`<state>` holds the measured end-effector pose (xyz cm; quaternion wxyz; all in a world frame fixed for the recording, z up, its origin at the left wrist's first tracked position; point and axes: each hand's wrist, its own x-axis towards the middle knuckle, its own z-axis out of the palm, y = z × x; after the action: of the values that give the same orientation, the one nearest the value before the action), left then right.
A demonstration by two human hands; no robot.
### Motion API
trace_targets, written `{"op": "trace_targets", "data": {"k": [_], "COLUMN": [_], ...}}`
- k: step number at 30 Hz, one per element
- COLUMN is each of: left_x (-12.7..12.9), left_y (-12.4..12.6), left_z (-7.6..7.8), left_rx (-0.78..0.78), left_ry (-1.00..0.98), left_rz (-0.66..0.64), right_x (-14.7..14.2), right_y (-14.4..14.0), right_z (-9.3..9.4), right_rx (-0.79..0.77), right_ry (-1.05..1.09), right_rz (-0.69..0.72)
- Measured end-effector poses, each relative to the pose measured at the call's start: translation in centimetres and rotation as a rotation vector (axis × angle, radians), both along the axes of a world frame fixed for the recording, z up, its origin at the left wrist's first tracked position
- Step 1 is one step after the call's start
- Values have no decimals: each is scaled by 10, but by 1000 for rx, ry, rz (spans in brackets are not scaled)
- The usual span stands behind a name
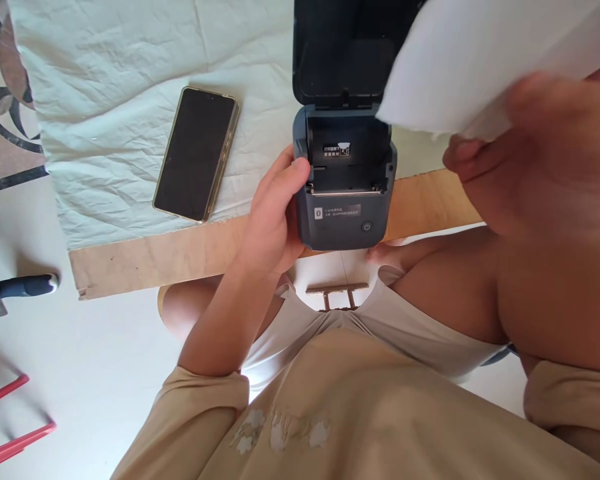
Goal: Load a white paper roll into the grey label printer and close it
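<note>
Head view
Landmark: small dark grey box-shaped plastic label printer point(347, 200), standing at the near edge of the worktop point(145, 257), a pale wooden board.
Printer lid: dark hinged lid point(337, 53) swung up and back behind the printer; the paper bay below it lies open, a small white-lettered sticker on its back wall.
Printer front: a narrow label strip and a round button face the person.
Left hand: left hand point(273, 217) wrapped round the printer's left side, thumb hooked over the top left rim of the open bay, fingers curled against the casing; it grips the printer.
Right hand: right hand point(540, 153) raised to the right of the printer and close to the camera, blurred; fingers pressed together, pinching a white sheet of paper point(470, 60).
Paper: it fans up and left from the hand and covers the right part of the lid.
Cloth: crumpled pale green cloth point(130, 80) spread over the worktop, left of and behind the printer.
Phone: black-screened smartphone with a gold rim point(196, 153) lying flat on the cloth, left of the printer and well apart from it.
Person: beige top and light shorts, knees under the worktop edge, below the printer.
</note>
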<state>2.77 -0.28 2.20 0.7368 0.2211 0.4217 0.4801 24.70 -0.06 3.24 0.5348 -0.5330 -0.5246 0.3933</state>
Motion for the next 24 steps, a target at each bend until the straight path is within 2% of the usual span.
{"op": "trace_targets", "data": {"k": [1,3,5,7,9,12,16,21,24], "left_x": [-1,-2,-1,-1,-2,-4,-5,-2,-2], "left_y": [0,0,0,-1,-1,-2,-3,-4,-4], "left_z": [0,-1,-2,-3,-5,-6,-6,-4,-5], "left_rx": [1,6,10,15,37,63,56,70,56], "left_ry": [7,23,55,91,111,99,75,69,62], "left_rz": [-6,-15,-19,-25,-31,-41,-48,-44,-41], "right_x": [-2,-3,-1,4,11,21,30,33,33], "right_y": [2,3,1,-1,-2,-1,0,-1,1], "right_z": [-5,-14,-19,-23,-27,-34,-37,-38,-42], "right_rx": [30,123,163,136,106,89,147,149,236], "right_ry": [71,5,-276,-561,-719,-814,-871,-990,-987], "right_rz": [-51,-88,-121,-141,-136,-83,-113,103,103]}}
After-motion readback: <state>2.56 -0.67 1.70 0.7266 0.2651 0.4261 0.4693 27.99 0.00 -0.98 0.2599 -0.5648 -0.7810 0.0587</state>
